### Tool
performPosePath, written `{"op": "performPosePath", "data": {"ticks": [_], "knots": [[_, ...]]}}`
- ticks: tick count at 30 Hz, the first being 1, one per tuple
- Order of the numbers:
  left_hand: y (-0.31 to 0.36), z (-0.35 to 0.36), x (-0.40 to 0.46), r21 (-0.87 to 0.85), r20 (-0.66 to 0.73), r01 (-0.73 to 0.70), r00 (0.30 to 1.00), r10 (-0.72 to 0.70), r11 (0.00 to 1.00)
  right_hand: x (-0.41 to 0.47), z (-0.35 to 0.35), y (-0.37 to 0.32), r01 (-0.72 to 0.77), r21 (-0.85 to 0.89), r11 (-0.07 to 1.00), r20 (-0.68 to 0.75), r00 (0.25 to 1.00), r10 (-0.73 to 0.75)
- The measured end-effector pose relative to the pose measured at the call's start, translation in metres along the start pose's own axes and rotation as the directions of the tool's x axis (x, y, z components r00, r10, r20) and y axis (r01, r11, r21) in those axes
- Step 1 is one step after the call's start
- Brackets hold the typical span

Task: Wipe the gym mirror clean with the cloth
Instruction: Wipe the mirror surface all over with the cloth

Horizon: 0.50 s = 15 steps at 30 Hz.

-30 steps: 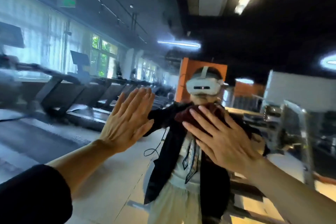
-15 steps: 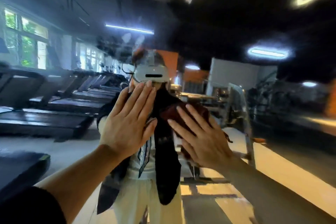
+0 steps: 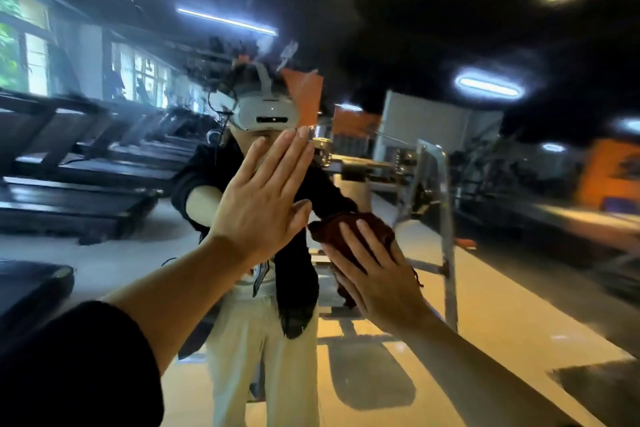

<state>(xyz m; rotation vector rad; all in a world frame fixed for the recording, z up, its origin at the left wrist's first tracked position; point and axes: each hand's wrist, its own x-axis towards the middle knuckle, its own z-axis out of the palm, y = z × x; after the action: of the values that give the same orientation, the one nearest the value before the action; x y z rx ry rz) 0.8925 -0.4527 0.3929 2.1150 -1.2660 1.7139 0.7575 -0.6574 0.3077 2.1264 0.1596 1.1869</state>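
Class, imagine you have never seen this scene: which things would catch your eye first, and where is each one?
Two hands dominate the middle: the left hand lies flat with straight fingers against the mirror, and the right hand, lower right, presses a dark red cloth to the glass. Behind them stands the person's reflection in a white headset, centre top. Treadmills line the left side under windows.

1 head-worn camera looks forward and slightly down, straight at the mirror [image 3: 485, 340], close enough that the glass fills the whole wide-angle frame. Both forearms reach in from the bottom edge, the left hand [image 3: 258, 208] near centre and the right hand [image 3: 381, 274] just below and to its right. The wearer's own reflection stands directly behind the hands.
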Motion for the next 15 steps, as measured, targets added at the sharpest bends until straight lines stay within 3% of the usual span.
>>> {"op": "performPosePath", "data": {"ticks": [1, 3, 5, 6, 8, 10, 12, 13, 15], "knots": [[0.000, -0.002, 0.001, -0.004, 0.004, 0.002, 1.000, -0.002, 1.000, 0.002, -0.003, 0.008, -0.030, 0.004, 1.000, -0.006, 1.000, 0.030], [0.000, -0.005, 0.002, -0.042, -0.002, 0.005, 1.000, -0.005, 0.999, 0.030, -0.012, 0.021, -0.299, 0.068, 0.952, -0.079, 0.950, 0.304], [0.004, -0.010, -0.004, -0.126, -0.028, 0.018, 0.999, -0.022, 0.992, 0.067, -0.017, 0.017, -0.585, 0.197, 0.787, -0.124, 0.781, 0.612], [0.009, -0.013, -0.010, -0.171, -0.044, 0.038, 0.998, -0.046, 0.985, 0.079, -0.016, 0.006, -0.634, 0.241, 0.735, -0.131, 0.729, 0.671], [0.025, -0.016, -0.030, -0.240, -0.078, 0.087, 0.991, -0.109, 0.967, 0.079, -0.006, -0.026, -0.577, 0.260, 0.774, -0.128, 0.774, 0.620], [0.044, -0.015, -0.054, -0.275, -0.065, 0.112, 0.989, -0.135, 0.955, 0.051, 0.007, -0.055, -0.412, 0.238, 0.879, -0.086, 0.893, 0.442], [0.056, -0.014, -0.073, -0.262, -0.006, 0.101, 0.994, -0.106, 0.960, 0.013, 0.017, -0.057, -0.274, 0.189, 0.943, -0.074, 0.954, 0.292], [0.058, -0.013, -0.079, -0.249, 0.029, 0.091, 0.996, -0.086, 0.964, -0.004, 0.019, -0.047, -0.265, 0.168, 0.949, -0.088, 0.955, 0.282], [0.061, -0.014, -0.085, -0.231, 0.089, 0.088, 0.994, -0.069, 0.969, -0.024, 0.017, -0.017, -0.389, 0.182, 0.903, -0.119, 0.903, 0.413]]}}
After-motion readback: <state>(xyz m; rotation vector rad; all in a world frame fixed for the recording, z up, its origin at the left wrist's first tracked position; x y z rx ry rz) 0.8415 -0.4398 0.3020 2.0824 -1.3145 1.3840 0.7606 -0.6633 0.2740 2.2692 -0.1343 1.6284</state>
